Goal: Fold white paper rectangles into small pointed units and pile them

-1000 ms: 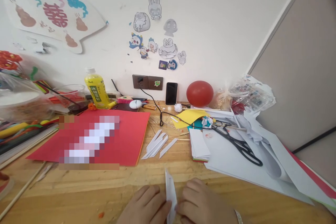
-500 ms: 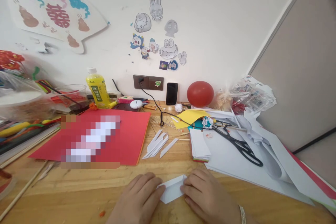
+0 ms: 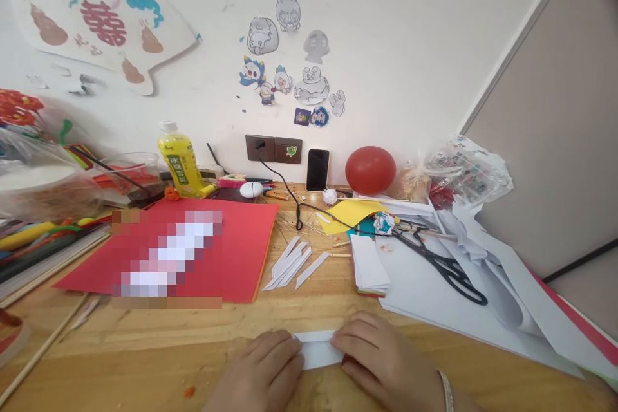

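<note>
A small white piece of folded paper (image 3: 319, 351) lies at the near edge of the table, with a fold running along its length. My left hand (image 3: 268, 367) is closed on its left end, fingers bent over the paper. At the right end, my right hand (image 3: 379, 357) pinches it between thumb and fingers. The paper's two ends are hidden under my fingers. Beyond my hands lie several folded white paper strips (image 3: 294, 264) with slanted ends. To their right sits a stack of small paper sheets (image 3: 369, 264), white on top with coloured edges below.
Red paper (image 3: 232, 251) with a blurred patch lies at left. Black-handled scissors (image 3: 449, 270) rest on large white sheets (image 3: 425, 296) at right. Along the wall stand a yellow bottle (image 3: 181, 161), a phone (image 3: 317, 170) and a red balloon (image 3: 370, 170). A black cable (image 3: 284, 177) crosses the back.
The folded paper has turned from a slant to nearly level, and its raised flap now looks flatter. Both hands have stayed on its ends, shifting slightly.
</note>
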Demonstrator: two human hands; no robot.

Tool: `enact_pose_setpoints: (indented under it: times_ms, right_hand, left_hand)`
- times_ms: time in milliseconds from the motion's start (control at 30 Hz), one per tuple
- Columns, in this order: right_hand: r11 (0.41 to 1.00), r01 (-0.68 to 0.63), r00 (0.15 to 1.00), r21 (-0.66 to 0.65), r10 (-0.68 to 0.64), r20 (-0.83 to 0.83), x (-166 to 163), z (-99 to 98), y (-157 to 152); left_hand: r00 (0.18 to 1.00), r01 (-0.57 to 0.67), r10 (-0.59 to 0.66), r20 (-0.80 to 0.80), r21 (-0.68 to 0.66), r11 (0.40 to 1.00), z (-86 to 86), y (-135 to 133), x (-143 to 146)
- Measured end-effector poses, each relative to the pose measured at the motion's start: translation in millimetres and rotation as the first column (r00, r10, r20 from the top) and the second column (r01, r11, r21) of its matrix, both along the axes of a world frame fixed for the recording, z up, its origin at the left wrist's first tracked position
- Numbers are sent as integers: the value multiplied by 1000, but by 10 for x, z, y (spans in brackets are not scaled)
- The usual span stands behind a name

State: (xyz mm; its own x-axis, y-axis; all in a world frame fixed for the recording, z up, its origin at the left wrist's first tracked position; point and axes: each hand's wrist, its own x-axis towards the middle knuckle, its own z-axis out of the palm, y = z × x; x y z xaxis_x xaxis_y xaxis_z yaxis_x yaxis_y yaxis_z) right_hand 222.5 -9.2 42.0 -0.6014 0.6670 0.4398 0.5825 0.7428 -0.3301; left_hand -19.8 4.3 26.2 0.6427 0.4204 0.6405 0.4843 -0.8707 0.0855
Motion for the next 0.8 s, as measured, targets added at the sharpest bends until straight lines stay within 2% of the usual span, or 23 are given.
enact_pose_setpoints:
  times_ms: [67,133,200,267,367,467,533,633,800]
  right_hand:
    - [999,16,1000,-52,-17,-18,15,-15,6]
    - [999,31,999,-45,-32,-29,26,-26,13]
    - [999,25,1000,24,-24,-17,27,-29,20]
    - [993,7,1000,114,-9,16,19,-24,27]
    - [983,-10,999,183,1,45,-2,-4,34]
    - [986,-11,999,169,5,32,-11,8,35]
    - [986,-5,999,168,-1,38,-9,0,33]
    - [985,4,999,170,-13,50,-4,-34,31]
    - [995,33,998,99,-29,-49,-31,-77,31]
  left_hand:
    - [1000,-4,3,-13,-68,998,1,-12,-10]
    - [1000,-25,24,-12,-172,985,5,-32,-15]
    - [998,-59,58,-11,-276,959,16,-49,-17]
    - [996,-89,87,-21,-322,943,34,-56,-18]
    - [998,-58,49,-43,-235,970,76,-41,-11]
    - [999,29,-31,-31,-69,997,127,-13,8]
    - [997,61,-61,-37,-17,998,149,2,26]
    - [998,56,-57,-31,-54,997,142,16,48]
    - [999,33,-34,-6,-145,989,86,33,70]
